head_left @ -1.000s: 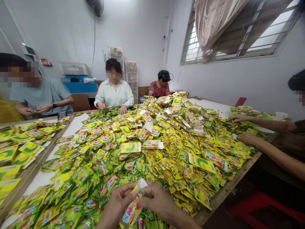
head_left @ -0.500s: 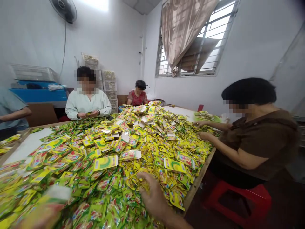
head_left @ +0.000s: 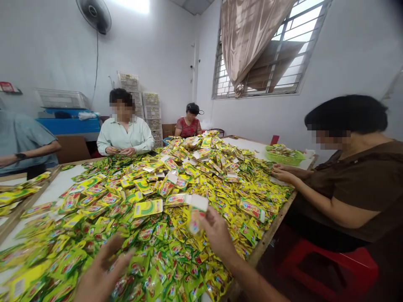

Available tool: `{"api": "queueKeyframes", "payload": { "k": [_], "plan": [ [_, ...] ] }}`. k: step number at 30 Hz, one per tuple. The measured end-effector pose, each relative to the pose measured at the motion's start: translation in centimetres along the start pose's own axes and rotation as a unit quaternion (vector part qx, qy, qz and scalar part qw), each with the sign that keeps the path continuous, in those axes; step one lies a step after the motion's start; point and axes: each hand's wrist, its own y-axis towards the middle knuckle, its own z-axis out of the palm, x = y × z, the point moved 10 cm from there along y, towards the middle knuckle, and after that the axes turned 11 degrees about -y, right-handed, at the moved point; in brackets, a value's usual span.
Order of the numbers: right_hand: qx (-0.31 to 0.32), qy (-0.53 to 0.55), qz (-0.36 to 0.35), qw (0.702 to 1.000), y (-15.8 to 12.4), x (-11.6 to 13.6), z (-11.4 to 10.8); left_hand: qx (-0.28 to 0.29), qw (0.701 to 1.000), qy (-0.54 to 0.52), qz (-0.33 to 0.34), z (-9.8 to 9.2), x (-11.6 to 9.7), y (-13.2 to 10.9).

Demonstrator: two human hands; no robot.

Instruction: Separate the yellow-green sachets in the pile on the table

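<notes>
My right hand (head_left: 217,233) grips a small yellow carton (head_left: 199,209) with a white open flap, held between thumb and fingers above the heap. My left hand (head_left: 103,270) is open, its fingers apart and slightly blurred, over green sachets. Under both hands spreads a pile of shiny green sachets (head_left: 157,268), with yellow sachets (head_left: 217,201) further right. Several printed cartons lie on top, among them a flat yellow carton (head_left: 147,208) and one with a white end (head_left: 252,209).
A co-worker in brown (head_left: 352,176) sits at the right beside a green basket (head_left: 285,157); a red stool (head_left: 327,268) stands below. Other people sit across the table and at the left. The table's wooden edge (head_left: 264,243) runs along the right.
My left hand, earlier holding a carton at lower left, is now open and further right. My right hand, earlier open, now holds a carton. The view has shifted slightly left.
</notes>
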Motion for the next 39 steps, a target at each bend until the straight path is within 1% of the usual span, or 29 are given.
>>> {"api": "queueKeyframes", "payload": {
  "k": [1, 2, 3, 4, 5, 6, 7, 8, 9, 10, 11, 13, 14, 17, 18, 19, 22, 23, 25, 28, 29, 31, 33, 35, 37, 39],
  "plan": [
    [0.056, 0.061, 0.0, 0.997, -0.9, 1.1, 2.8, 0.055, 0.997, -0.045, -0.042, 3.0, 1.4, -0.5],
    [0.112, 0.081, -0.009, 0.99, -1.9, 2.0, 5.2, 0.122, 0.982, -0.109, -0.09, 6.2, 2.7, -1.4],
    [0.162, 0.071, -0.017, 0.984, -2.7, 2.4, 7.2, 0.149, 0.97, -0.146, -0.122, 8.1, 3.7, -2.1],
    [0.178, 0.035, -0.024, 0.983, -3.1, 2.2, 7.9, 0.158, 0.96, -0.177, -0.148, 9.3, 4.5, -2.7],
    [0.167, -0.026, -0.03, 0.985, -3.1, 1.6, 7.8, 0.154, 0.955, -0.194, -0.163, 9.7, 5.2, -3.0],
    [0.136, -0.102, -0.035, 0.985, -2.6, 0.7, 6.8, 0.141, 0.955, -0.198, -0.168, 9.5, 5.7, -3.1],
    [0.089, -0.183, -0.038, 0.978, -1.8, -0.4, 5.3, 0.128, 0.958, -0.195, -0.169, 8.9, 6.0, -3.0],
    [0.051, -0.259, -0.041, 0.964, -0.9, -1.3, 3.8, 0.12, 0.961, -0.187, -0.168, 8.2, 6.3, -2.9],
    [0.042, -0.315, -0.039, 0.947, -0.1, -2.5, 2.8, 0.113, 0.965, -0.173, -0.164, 7.6, 6.6, -2.7],
    [0.049, -0.343, -0.035, 0.938, 0.8, -3.6, 2.1, 0.106, 0.969, -0.158, -0.156, 7.0, 6.9, -2.6],
    [0.058, -0.352, -0.034, 0.934, 1.5, -4.4, 1.7, 0.092, 0.975, -0.145, -0.144, 6.4, 7.2, -2.4],
    [0.067, -0.341, -0.034, 0.937, 2.4, -5.4, 1.4, 0.066, 0.981, -0.137, -0.122, 5.9, 8.0, -2.3],
    [0.062, -0.331, -0.035, 0.941, 2.6, -5.5, 1.3, 0.067, 0.981, -0.143, -0.116, 6.2, 8.4, -2.4],
    [0.045, -0.302, -0.033, 0.952, 2.1, -5.2, 1.5, 0.119, 0.969, -0.171, -0.134, 7.8, 9.5, -2.9],
    [0.037, -0.279, -0.03, 0.959, 1.8, -5.0, 1.5, 0.133, 0.965, -0.175, -0.14, 8.1, 9.5, -3.0],
    [0.026, -0.245, -0.022, 0.969, 1.5, -4.9, 1.3, 0.134, 0.964, -0.177, -0.143, 8.0, 9.5, -2.9],
    [0.0, -0.127, 0.017, 0.992, 0.8, -4.9, 1.0, 0.113, 0.966, -0.182, -0.145, 6.9, 8.5, -2.4],
    [0.006, -0.096, 0.031, 0.995, 0.6, -5.0, 1.3, 0.112, 0.966, -0.18, -0.149, 6.7, 8.2, -2.3],
    [0.036, -0.048, 0.057, 0.997, 0.2, -4.9, 2.5, 0.124, 0.965, -0.162, -0.165, 6.6, 7.6, -2.3],
    [0.098, 0.024, 0.072, 0.992, -0.9, -3.7, 5.3, 0.178, 0.96, -0.128, -0.176, 7.4, 6.6, -3.0],
    [0.119, 0.024, 0.065, 0.99, -1.4, -3.1, 6.2, 0.193, 0.958, -0.124, -0.172, 7.7, 6.3, -3.3],
    [0.156, -0.02, 0.034, 0.987, -2.4, -1.8, 7.8, 0.204, 0.959, -0.117, -0.161, 7.6, 6.0, -3.9],
    [0.192, -0.074, -0.003, 0.978, -3.4, -1.0, 9.0, 0.197, 0.962, -0.102, -0.162, 7.0, 6.5, -4.4],
    [0.24, -0.1, -0.034, 0.965, -4.5, -0.7, 10.2, 0.206, 0.958, -0.087, -0.177, 6.7, 7.6, -5.0],
    [0.291, -0.104, -0.037, 0.95, -5.6, -1.2, 11.4, 0.222, 0.95, -0.084, -0.201, 6.6, 8.9, -5.6],
    [0.324, -0.092, -0.012, 0.941, -6.0, -2.0, 12.2, 0.222, 0.944, -0.099, -0.222, 6.4, 9.7, -5.7]
  ]
}}
